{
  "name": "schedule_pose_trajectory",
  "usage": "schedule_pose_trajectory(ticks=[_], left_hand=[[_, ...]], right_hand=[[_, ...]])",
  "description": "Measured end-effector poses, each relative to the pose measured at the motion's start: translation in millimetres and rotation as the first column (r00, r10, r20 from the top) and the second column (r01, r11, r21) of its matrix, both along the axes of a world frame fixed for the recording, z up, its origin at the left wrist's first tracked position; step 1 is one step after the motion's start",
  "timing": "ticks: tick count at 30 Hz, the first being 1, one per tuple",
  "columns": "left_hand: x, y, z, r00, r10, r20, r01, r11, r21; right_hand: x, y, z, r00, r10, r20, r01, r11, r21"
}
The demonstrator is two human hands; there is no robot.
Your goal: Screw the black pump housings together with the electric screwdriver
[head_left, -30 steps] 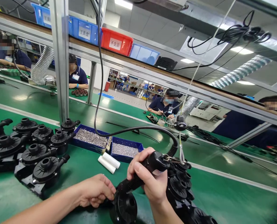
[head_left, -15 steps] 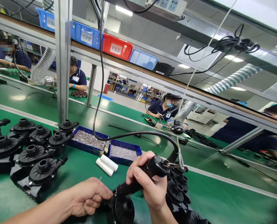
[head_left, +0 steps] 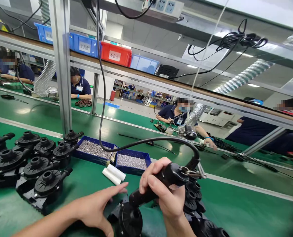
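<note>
My right hand (head_left: 164, 192) is wrapped round a black electric screwdriver (head_left: 152, 187), which slants down to the left. Its lower end meets the top edge of a black pump housing (head_left: 131, 219); the bit itself is hidden. A cable and a metal hanging clip join at the tool's upper end. My left hand (head_left: 98, 209) is open beside that housing, thumb and fingers apart around its left side; whether it touches the part I cannot tell. Just beyond lie two white cylinders (head_left: 114, 174).
Blue trays of screws (head_left: 94, 149) and small metal pieces (head_left: 133, 161) stand behind the cylinders. Several black pump housings (head_left: 47, 184) crowd the left, with more (head_left: 193, 200) at right. An aluminium post (head_left: 62, 65) rises behind. Co-workers sit across the green bench (head_left: 111, 123).
My left hand has opened from a pinch at the housing's edge and spread its fingers. The screwdriver has shifted slightly right with my right hand. A co-worker's arm now reaches out across the bench.
</note>
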State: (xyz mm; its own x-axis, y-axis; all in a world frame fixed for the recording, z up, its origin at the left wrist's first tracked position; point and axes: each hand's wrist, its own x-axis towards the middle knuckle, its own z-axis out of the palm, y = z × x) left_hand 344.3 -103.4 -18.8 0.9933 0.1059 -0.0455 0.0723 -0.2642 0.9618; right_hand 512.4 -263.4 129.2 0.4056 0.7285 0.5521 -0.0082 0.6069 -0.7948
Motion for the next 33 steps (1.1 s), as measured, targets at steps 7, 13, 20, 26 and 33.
schedule_pose_trajectory(ticks=[7,13,20,26,33], left_hand=[[28,-55,-22.0,0.959,0.081,0.27,-0.105,0.991,0.078],[26,-48,-18.7,0.994,0.1,0.045,-0.1,0.995,-0.003],[11,-19,8.3,0.994,0.105,0.018,-0.103,0.898,0.427],[24,-33,-0.1,0.994,0.038,-0.099,0.049,0.668,0.743],[24,-50,1.2,0.986,0.049,-0.161,0.121,0.458,0.88]], right_hand=[[2,-19,19.7,0.999,-0.013,-0.036,0.011,0.998,-0.061],[5,-28,26.5,0.999,-0.032,-0.023,0.03,0.997,-0.075],[11,-22,20.8,1.0,0.025,-0.014,-0.026,0.998,-0.063],[7,-21,19.4,0.999,0.038,-0.028,-0.04,0.997,-0.073],[15,-25,19.0,0.998,0.056,0.011,-0.056,0.998,-0.024]])
